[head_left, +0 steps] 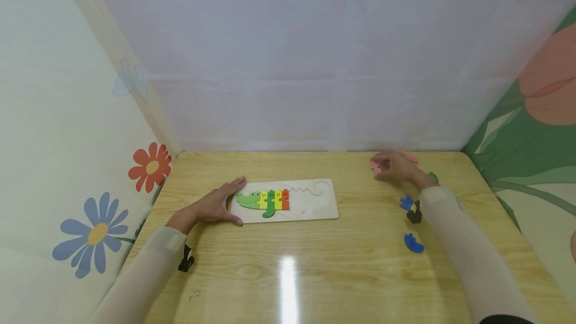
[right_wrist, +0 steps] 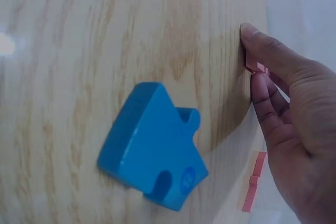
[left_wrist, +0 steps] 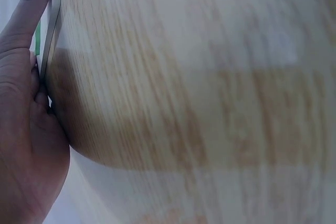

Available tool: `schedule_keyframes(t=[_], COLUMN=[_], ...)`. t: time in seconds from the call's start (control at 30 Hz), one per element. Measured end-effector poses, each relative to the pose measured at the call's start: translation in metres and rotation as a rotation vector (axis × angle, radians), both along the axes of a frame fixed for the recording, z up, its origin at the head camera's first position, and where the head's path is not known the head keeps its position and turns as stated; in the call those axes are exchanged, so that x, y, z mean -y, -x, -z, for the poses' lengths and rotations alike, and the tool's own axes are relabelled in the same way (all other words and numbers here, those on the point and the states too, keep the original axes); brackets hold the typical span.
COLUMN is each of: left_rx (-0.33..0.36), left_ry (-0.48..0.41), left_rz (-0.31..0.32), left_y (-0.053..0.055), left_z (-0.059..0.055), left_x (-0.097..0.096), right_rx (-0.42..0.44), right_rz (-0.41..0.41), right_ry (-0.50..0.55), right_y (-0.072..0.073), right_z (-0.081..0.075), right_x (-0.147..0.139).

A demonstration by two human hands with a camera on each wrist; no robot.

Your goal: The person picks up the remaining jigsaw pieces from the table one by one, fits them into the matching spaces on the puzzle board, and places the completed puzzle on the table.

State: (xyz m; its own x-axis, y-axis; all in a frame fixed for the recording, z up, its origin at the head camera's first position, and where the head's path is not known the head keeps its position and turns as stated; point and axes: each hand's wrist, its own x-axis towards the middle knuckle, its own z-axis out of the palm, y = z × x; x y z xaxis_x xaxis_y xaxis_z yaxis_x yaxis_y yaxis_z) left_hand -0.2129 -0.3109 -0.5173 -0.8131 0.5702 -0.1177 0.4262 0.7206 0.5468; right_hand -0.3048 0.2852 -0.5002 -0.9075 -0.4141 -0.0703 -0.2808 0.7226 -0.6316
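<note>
A pale wooden puzzle board (head_left: 310, 209) lies on the table, with a green crocodile head (head_left: 248, 200) and yellow, green and orange pieces in its left part. The right part of its recess is bare. My left hand (head_left: 215, 204) holds the board's left end, thumb at the near edge and fingers at the far edge. At the table's far right, my right hand (head_left: 398, 168) pinches a pink puzzle piece (head_left: 376, 166) between thumb and fingers. In the right wrist view, this pink piece (right_wrist: 257, 66) is partly hidden by the fingertips.
Right of the board lie a notched blue piece (head_left: 406, 202), a curved blue piece (head_left: 414, 243) and a partly hidden green piece (head_left: 433, 176). Another pink piece (head_left: 411, 158) lies behind the right hand. A white wall (head_left: 270, 89) stands behind the table (head_left: 342, 274).
</note>
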Motion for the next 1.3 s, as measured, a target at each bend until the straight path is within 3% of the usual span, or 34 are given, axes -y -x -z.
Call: schedule_keyframes(t=[0.4, 0.8, 1.3], left_rx=[-0.001, 0.004, 0.005], left_ry=[0.000, -0.002, -0.018], left_rz=[0.003, 0.004, 0.016], left_y=[0.000, -0.001, 0.000], left_z=[0.000, -0.001, 0.000], left_x=[0.002, 0.001, 0.000], right_rx=[-0.086, -0.148, -0.105], right_rz=[0.004, 0.010, 0.089], right_ry=[0.076, 0.044, 0.090], right_y=[-0.008, -0.011, -0.017], right_z=[0.005, 0.007, 0.008], right_x=[0.000, 0.001, 0.001])
